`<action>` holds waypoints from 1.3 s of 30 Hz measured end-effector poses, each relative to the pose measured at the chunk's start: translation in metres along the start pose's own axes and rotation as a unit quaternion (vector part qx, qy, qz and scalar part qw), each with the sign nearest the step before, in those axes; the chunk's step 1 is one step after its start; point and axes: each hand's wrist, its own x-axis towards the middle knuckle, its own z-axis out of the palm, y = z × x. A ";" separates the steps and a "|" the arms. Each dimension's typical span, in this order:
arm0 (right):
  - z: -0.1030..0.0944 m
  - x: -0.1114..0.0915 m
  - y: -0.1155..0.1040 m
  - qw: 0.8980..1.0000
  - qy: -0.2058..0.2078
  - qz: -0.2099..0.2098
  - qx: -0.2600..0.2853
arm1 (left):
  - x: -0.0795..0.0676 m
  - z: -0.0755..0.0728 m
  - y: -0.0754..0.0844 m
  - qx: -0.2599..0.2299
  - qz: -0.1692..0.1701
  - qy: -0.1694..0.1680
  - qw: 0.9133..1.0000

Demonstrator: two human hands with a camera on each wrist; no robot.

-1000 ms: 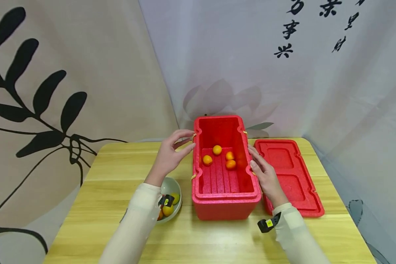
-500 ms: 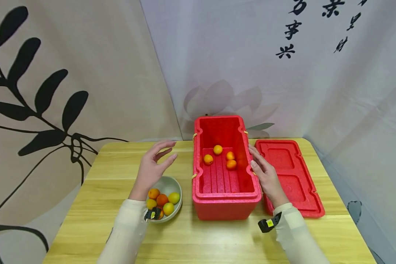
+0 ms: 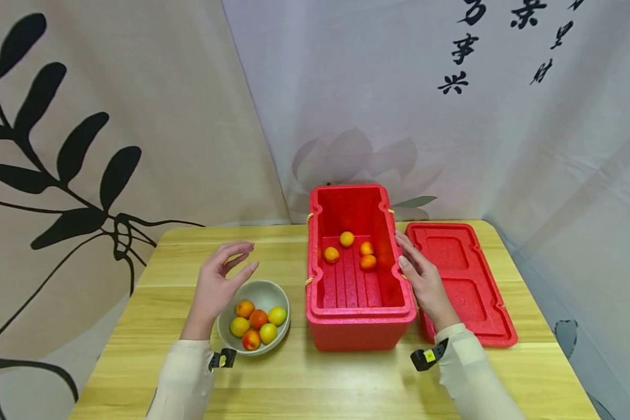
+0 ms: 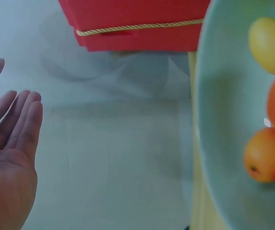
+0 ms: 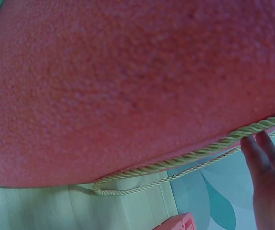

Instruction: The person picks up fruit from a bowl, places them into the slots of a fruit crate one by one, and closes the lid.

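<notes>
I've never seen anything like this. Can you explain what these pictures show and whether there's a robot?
No robot here: just a person's two bare hands. The wide picture comes from a camera on the head, looking forward and down. The two close-ups come from small cameras on the wrists.

On the wooden table stand an open red box with four orange fruits visible inside, a pale bowl of yellow and orange fruits, and a flat red panel, probably the lid.

The left hand is empty, near the bowl. The right hand rests against the box's side, fingertips at its gold cord.
</notes>
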 end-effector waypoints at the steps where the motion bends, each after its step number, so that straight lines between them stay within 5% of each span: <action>1: 0.000 0.000 0.000 1.000 0.001 0.000 0.000 | -0.003 0.000 -0.001 0.002 -0.007 0.000 1.000; 15: -0.001 0.000 0.003 1.000 0.002 -0.005 0.000 | -0.038 -0.003 -0.023 0.016 -0.092 -0.024 0.995; 28: 0.000 0.001 0.003 1.000 0.004 0.002 0.005 | -0.081 0.008 -0.093 0.030 -0.176 -0.072 0.981; 35: 0.000 0.000 0.003 1.000 -0.001 -0.009 0.001 | -0.086 0.022 -0.102 0.048 -0.162 -0.090 0.981; 39: 0.000 0.001 0.004 1.000 0.001 -0.007 0.003 | -0.084 0.026 -0.104 0.103 -0.131 -0.105 0.980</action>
